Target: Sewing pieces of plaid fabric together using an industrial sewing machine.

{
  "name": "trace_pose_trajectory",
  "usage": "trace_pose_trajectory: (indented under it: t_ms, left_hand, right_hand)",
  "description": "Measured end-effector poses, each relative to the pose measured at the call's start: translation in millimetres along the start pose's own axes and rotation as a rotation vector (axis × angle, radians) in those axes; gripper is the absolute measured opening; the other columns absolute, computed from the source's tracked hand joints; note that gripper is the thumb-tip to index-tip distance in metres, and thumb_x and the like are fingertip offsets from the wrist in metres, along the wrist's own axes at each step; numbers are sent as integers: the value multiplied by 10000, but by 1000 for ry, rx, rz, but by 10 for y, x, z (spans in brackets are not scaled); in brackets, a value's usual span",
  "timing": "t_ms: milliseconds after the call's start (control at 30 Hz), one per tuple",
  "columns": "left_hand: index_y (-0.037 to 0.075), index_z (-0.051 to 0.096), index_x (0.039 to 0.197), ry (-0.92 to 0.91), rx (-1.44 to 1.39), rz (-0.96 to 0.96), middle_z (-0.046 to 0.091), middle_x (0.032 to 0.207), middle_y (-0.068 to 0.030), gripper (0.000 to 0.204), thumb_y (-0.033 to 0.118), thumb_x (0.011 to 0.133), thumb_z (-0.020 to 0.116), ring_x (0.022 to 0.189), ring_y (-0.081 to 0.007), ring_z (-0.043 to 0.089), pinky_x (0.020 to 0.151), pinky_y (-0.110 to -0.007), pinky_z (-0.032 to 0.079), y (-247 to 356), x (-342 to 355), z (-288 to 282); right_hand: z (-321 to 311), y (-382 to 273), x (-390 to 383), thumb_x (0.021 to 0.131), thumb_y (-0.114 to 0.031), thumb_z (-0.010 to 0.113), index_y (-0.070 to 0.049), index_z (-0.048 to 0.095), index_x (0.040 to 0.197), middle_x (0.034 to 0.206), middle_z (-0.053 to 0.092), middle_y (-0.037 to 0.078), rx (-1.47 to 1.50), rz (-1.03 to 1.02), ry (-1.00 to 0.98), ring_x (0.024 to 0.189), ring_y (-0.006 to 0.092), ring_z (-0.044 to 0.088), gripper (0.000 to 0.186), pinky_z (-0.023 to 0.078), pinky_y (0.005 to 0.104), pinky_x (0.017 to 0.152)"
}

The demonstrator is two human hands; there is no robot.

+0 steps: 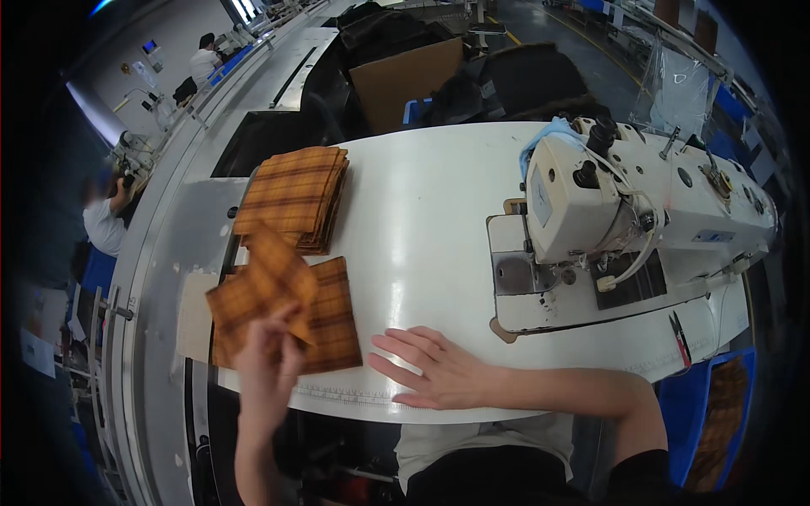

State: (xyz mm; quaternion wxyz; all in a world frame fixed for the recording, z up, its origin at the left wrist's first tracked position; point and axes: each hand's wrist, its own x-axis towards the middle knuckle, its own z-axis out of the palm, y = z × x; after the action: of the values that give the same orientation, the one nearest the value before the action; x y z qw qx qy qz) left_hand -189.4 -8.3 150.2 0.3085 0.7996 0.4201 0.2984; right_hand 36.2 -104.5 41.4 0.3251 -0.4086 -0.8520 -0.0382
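Plaid cloth (274, 278) in orange and brown is hanging from the person's left hand (268, 358), bending and twisting above the nearer pile (333, 316) at the left end of the white table (405, 219). Thumb and forefinger are closing together on its near edge, though blur is hiding exactly how much they are gripping; whether its lower side is touching the pile, I cannot tell. Behind it, a neater stack (291, 190) of the same cloth is lying near the table's left edge. The right hand (439, 368) is holding nothing: its fingers are spreading loosely, palm down, beside the pile's right edge, and whether they are pressing on the table or hovering just over it is staying unclear.

Judging by this, the step in hand is looking like the handling of one loose piece apart from the others. The next move is probably calling for a firm pinch and a turn that is letting the folds open out, with the free right hand serving to smooth or steady. The sewing machine (574, 198) is standing well apart on the right, with small snips (680, 339) lying near it.
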Motion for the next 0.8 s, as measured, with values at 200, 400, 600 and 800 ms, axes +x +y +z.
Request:
trace_pose_trajectory:
  t_ms: [200,400,600,800]
  left_hand:
    - [-54,553,1044,-345,496,689,546,1304,-268,336,161,816,673,1253,-392,525,1063,-465,427,280,-852,1460]
    - [-55,509,1321,-553,426,631,508,1382,-211,556,102,800,625,1305,-363,481,1074,-447,407,389,-1000,1289]
    - [-1,669,1124,-379,174,298,685,992,-157,424,-112,718,613,914,-308,656,796,-350,523,30,-676,748]
    - [-28,498,708,-298,120,-154,530,575,-132,298,107,867,711,509,-209,540,489,-306,392,2,-282,947]
  right_hand:
    - [-800,-717,-905,872,-341,622,-29,407,1433,1509,362,165,-122,305,-214,1401,299,334,677,290,413,1143]
    - [-923,-820,-1284,867,-86,529,57,579,1252,1333,567,170,-263,388,-239,1272,281,527,414,363,407,1127]
    - [-952,-542,-1227,818,-54,671,3,572,1291,968,666,75,93,595,86,918,196,642,486,510,314,793]
    - [-800,-348,-1016,808,-103,742,7,597,1216,750,579,51,-9,773,120,584,161,566,447,457,272,510]
